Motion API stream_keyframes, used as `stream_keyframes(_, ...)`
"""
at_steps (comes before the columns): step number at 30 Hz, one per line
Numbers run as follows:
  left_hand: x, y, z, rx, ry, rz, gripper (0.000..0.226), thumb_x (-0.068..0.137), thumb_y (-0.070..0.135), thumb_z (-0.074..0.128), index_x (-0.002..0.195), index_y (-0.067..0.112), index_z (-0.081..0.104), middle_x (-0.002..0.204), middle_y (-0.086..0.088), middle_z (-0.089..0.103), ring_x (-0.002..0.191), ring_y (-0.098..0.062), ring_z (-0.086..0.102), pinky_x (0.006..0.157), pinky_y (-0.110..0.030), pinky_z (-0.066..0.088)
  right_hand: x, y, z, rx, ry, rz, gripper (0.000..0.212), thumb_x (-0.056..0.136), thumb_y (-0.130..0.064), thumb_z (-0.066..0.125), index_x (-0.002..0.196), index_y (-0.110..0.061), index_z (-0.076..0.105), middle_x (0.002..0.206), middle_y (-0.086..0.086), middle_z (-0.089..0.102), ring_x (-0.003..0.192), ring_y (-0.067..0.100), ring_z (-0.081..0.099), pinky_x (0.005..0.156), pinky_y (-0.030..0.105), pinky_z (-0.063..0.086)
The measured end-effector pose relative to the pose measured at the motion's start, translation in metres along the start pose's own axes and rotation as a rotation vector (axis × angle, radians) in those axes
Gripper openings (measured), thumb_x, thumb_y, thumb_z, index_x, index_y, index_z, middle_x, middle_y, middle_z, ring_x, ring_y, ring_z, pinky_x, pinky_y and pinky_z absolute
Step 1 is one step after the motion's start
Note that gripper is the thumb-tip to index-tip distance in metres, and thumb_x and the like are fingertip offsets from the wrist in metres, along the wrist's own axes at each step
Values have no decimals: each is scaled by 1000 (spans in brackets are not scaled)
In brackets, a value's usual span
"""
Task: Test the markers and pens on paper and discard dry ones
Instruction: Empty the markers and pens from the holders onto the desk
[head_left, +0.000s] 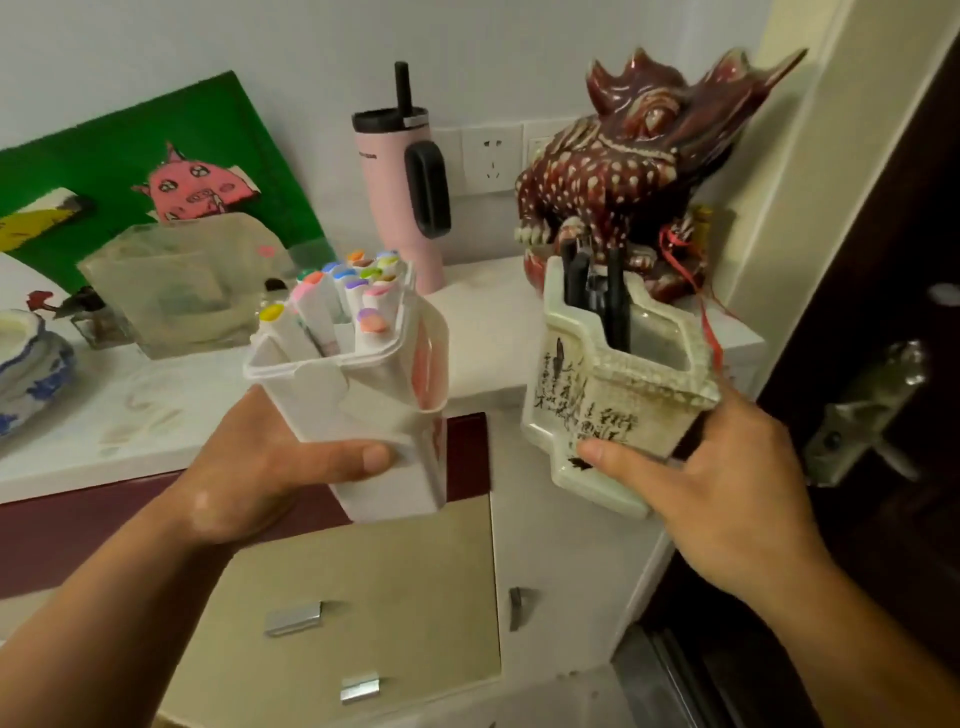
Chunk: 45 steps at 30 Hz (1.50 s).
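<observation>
1. Our left hand (270, 467), lower left of centre, grips the white marker box (363, 410) from below, thumb across its front. Our right hand (722, 483), lower right, clasps the ceramic pen pot (618, 410), thumb on the near face and fingers round the far side. The 2 hands are apart, each clamped on its own load.
2. The markers (353, 296) stand caps-up in the box at centre frame. The dark pens (597, 291) stand in the pot at centre right. Both containers hang in the air at the front edge of the white counter (483, 322).
3. We judge the step to be carrying both sets to somewhere with paper, as we see none here. Both containers tilt, so we should level them. We should also get fingers under the pot, since glazed ceramic is likely heavy and slick.
4. Just behind the pot sits a red dragon figurine (623, 171), and its red cord (701, 312) hangs close to the pot's rim and could snag. A pink tumbler (400, 197) stands behind the box.
5. At upper left are a green painting (208, 130) and a cloudy plastic container (176, 280), with a blue-and-white bowl (26, 364) at the left edge.
6. Drawers (363, 597) fill the bottom centre. The door handle (872, 405) at the right edge is near our right hand, so we should swing clear of it.
</observation>
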<state>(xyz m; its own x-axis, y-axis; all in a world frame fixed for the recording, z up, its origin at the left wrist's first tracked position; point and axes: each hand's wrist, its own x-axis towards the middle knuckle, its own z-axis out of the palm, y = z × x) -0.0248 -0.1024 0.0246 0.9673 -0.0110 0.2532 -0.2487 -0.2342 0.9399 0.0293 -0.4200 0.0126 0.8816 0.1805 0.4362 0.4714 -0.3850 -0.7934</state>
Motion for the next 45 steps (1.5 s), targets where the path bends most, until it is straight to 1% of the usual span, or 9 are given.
stream_keyframes(7,-18,-40,62,-82,-364,-1,62,57,24,90,115,22,68,108,-1,74,100,-12,70,81,-22,55,-124,19,0,-32,190,218,66,61,-32,94,113,-54,61,105,-38,68,94,-17,65,70,-3,45)
stream_keyframes(12,-44,-82,71,-103,-626,8,64,57,35,93,115,35,67,109,6,74,97,-8,71,76,-21,56,-217,0,37,-58,367,431,65,61,-37,91,115,-52,60,107,-37,68,98,-13,65,76,0,47)
stream_keyframes(16,-83,-113,70,-76,-792,40,67,54,53,92,114,47,62,108,19,72,96,2,69,71,-11,54,-304,-38,92,-202,572,604,66,60,-32,95,103,-63,57,93,-50,62,81,-25,61,61,-6,40)
stream_keyframes(23,-172,-139,90,-18,-1211,0,104,47,49,96,137,24,50,124,10,68,112,-11,66,79,-18,56,-455,-135,168,-283,836,865,70,63,-34,95,112,-65,56,101,-38,69,91,-13,66,69,5,49)
stream_keyframes(27,-244,-130,120,36,-1405,67,107,43,55,94,137,34,48,122,17,66,112,-6,64,84,-27,55,-538,-187,198,-321,994,990,73,65,-29,93,114,-67,53,103,-36,69,92,-12,65,71,2,46)
stream_keyframes(32,-363,-98,159,52,-1575,159,92,37,71,88,119,65,46,111,40,61,102,18,57,59,-4,50,-648,-254,231,-361,1212,1102,71,68,-30,91,118,-62,53,107,-35,68,98,-9,65,77,5,49)
stream_keyframes(35,-447,-79,184,31,-1695,165,93,34,71,90,119,59,53,112,32,66,100,11,63,69,-12,55,-721,-293,247,-389,1331,1159,70,69,-32,90,115,-68,50,106,-43,65,98,-16,63,74,1,46)
stream_keyframes(39,-567,-54,211,-17,-1752,186,88,32,68,92,112,56,60,108,26,70,95,7,67,62,-5,51,-826,-349,259,-425,1434,1210,70,72,-29,89,114,-68,49,104,-43,64,96,-17,62,73,0,45)
stream_keyframes(45,-724,-14,259,-32,-1914,109,90,42,52,97,123,34,63,114,7,72,103,-11,70,70,-18,57,-961,-409,266,-433,1590,1341,64,74,-31,88,110,-65,47,103,-50,59,97,-20,59,73,0,45)
